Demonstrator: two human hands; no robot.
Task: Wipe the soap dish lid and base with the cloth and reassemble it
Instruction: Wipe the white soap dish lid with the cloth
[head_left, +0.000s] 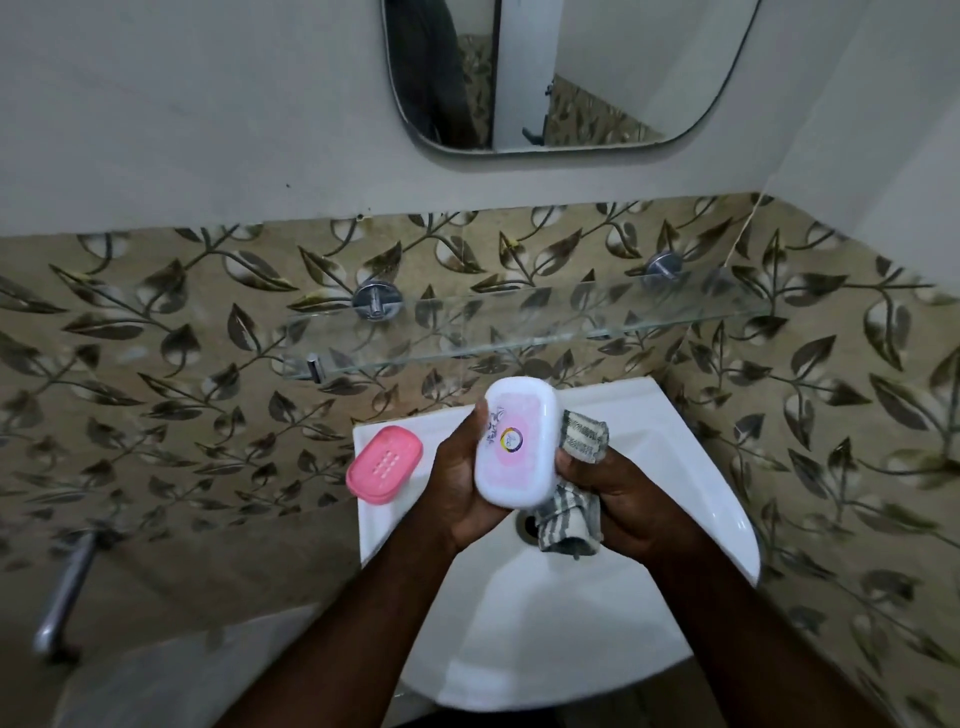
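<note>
1. Two bare hands meet above the white sink (571, 623), over the back of its bowl, close to the drain hole (530, 525).
2. We see the left hand (462, 483) curled around the left edge of the white soap dish lid (517, 447), which it holds up with its pink label facing us.
3. We see the right hand (618, 499) gripping a grey striped cloth (569, 519), bunched against the lid's right side.
4. On the sink's back left corner lies the pink base (384, 464), hollow side up, apart from the lid.
5. Just behind the sink, a glass shelf (519, 327) juts from a band of beige tiles (156, 364) patterned with dark leaves.
6. Higher above the sink, a rounded mirror (561, 78) hangs on a plain pale wall.
7. Left of the sink, lower down, we make out a chrome pipe (62, 597), blurred.
</note>
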